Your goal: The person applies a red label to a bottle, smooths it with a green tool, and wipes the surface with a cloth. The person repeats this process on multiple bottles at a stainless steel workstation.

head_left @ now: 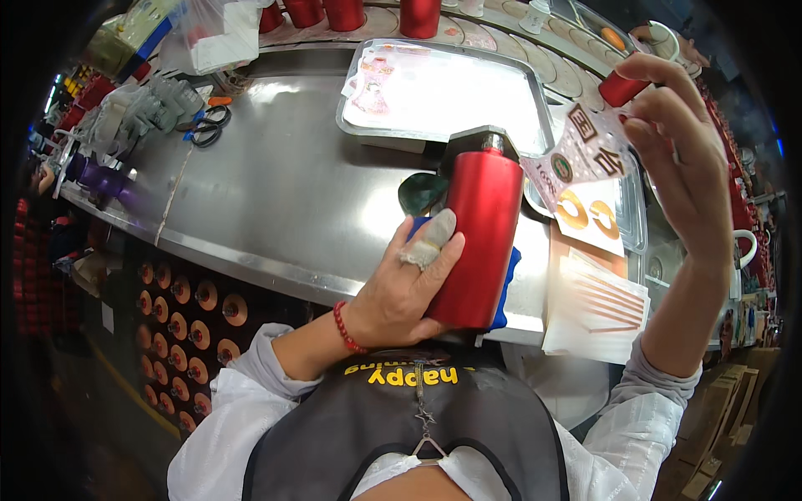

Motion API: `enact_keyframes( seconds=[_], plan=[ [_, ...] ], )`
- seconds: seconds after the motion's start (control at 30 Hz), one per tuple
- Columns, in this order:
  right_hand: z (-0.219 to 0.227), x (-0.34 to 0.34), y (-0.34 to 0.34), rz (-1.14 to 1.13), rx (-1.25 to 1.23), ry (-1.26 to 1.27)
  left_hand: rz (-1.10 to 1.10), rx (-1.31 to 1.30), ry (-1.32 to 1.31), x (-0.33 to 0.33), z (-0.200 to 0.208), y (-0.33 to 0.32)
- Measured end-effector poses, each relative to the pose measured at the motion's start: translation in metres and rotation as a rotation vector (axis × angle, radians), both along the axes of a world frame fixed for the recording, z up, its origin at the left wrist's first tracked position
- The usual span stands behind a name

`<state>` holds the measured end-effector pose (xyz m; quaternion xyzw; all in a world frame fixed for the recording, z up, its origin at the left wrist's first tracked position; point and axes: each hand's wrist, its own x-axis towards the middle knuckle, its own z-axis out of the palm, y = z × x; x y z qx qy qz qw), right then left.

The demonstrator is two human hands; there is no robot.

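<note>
A glossy red bottle (483,242) with a bare metal neck leans on a dark angular rest at the table's front edge. My left hand (401,296), a pale cover on one fingertip, is closed around the bottle's lower left side. Raised to the right, my right hand (681,159) pinches the edge of a thin pink printed decal (576,163) between thumb and fingers. The decal hangs just right of the bottle's neck; I cannot tell if they touch. A blue cloth (507,288) shows behind the bottle, and a dark green piece (422,194) lies to its left.
A shallow tray (344,117) holding another pink decal stands at the back. White sheets with gold prints (597,313) lie at the right. Scissors (207,127) rest at the left. Red cups (344,15) line the segmented conveyor (476,35) beyond; stacked red pieces (180,334) sit below left.
</note>
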<state>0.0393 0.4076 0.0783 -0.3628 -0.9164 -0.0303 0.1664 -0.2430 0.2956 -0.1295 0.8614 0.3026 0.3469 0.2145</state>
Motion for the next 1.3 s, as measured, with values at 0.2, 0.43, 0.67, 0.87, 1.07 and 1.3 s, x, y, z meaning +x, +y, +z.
enact_keyframes(
  seconds=[0.2, 0.43, 0.67, 0.87, 1.07, 1.3],
  plan=[
    [0.020, -0.005, -0.053, 0.018, -0.338, 0.238, -0.005, -0.032, -0.166, 0.003, -0.019, -0.007],
    [-0.106, -0.005, -0.008, 0.070, -0.364, 0.244, -0.019, -0.136, -0.142, 0.002, -0.029, -0.013],
    [-0.137, -0.024, -0.006, -0.119, -0.283, 0.224, 0.062, -0.584, -0.460, 0.013, -0.009, -0.005],
    [-0.139, -0.031, -0.011, -0.093, -0.226, 0.355, 0.121, -0.482, -0.343, 0.026, 0.002, -0.015],
    [-0.144, -0.036, -0.030, -0.314, -0.022, 0.578, 0.163, -0.624, -0.571, 0.032, 0.001, 0.020],
    [-0.167, -0.047, -0.089, -0.413, -0.189, 0.450, 0.253, -0.535, -0.365, 0.054, 0.000, 0.072]
  ],
)
